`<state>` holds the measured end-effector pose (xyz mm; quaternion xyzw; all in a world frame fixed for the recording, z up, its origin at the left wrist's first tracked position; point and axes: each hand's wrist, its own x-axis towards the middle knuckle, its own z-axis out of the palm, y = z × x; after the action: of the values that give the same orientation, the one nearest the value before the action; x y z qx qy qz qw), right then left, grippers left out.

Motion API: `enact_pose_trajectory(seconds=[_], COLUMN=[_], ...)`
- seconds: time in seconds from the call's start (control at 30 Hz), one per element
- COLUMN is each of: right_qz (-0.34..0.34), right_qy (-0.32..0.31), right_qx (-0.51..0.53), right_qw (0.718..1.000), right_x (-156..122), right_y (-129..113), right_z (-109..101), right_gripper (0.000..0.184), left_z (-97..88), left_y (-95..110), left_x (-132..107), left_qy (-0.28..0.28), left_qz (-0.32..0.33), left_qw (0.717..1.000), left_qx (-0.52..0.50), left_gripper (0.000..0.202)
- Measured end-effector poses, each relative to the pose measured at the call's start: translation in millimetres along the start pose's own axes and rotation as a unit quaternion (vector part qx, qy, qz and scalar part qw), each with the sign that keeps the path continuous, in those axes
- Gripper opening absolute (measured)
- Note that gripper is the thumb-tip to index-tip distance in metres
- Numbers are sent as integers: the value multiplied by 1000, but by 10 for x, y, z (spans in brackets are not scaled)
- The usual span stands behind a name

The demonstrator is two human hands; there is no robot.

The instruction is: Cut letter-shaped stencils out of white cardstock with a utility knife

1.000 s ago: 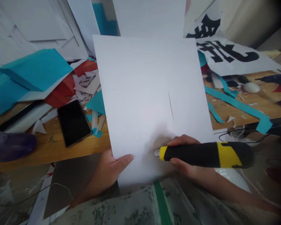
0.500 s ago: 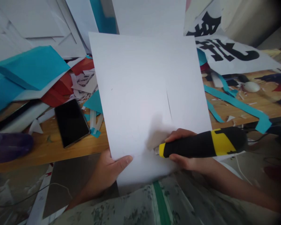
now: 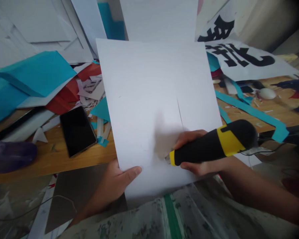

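A large white board [image 3: 139, 76] spans from my lap to the worktable, with a thin dark slit in its right half. My left hand [image 3: 123, 177] grips the board's lower left edge, thumb flat on top and fingers hidden beneath. In my right hand [image 3: 193, 166] lies a thick black-and-yellow cutter [image 3: 206, 146], its rounded back end pointing right. Its short metal tip is at the lower middle of the board, below the slit's near end; whether it goes into the board I cannot tell.
On the wooden table [image 3: 89, 161] left of the board lie a black phone [image 3: 77, 131], blue sheets [image 3: 37, 73] and paper scraps [image 3: 92, 88]. Right of it are blue strips [image 3: 251, 111], a sheet with black characters [image 3: 244, 58] and a dark glue gun [image 3: 296, 91].
The cutter's back end has tipped up and slightly left, and my right wrist has turned with it. Its tip has shifted only a little. My left hand keeps its hold.
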<state>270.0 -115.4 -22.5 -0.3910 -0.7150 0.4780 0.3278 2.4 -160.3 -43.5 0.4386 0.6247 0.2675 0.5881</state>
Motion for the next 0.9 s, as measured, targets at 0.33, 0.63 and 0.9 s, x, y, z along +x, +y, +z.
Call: enact_pose_trajectory(seconds=[0.33, 0.63, 0.9], right_qz=[48, -71, -49], right_qy=[-15, -136, -208], right_qx=[22, -24, -8], right_qw=[999, 988, 977], right_x=[86, 307, 522], right_y=[-6, -99, -137], right_z=[-59, -186, -229], right_gripper=[25, 31, 27], left_z=[-27, -9, -14], left_y=[-15, 14, -7], left_x=[1, -16, 7], left_qy=[-3, 5, -3], left_qz=[-1, 3, 11], left_qw=[1000, 1000, 1000], left_qx=[12, -11, -4], left_gripper=[39, 37, 39])
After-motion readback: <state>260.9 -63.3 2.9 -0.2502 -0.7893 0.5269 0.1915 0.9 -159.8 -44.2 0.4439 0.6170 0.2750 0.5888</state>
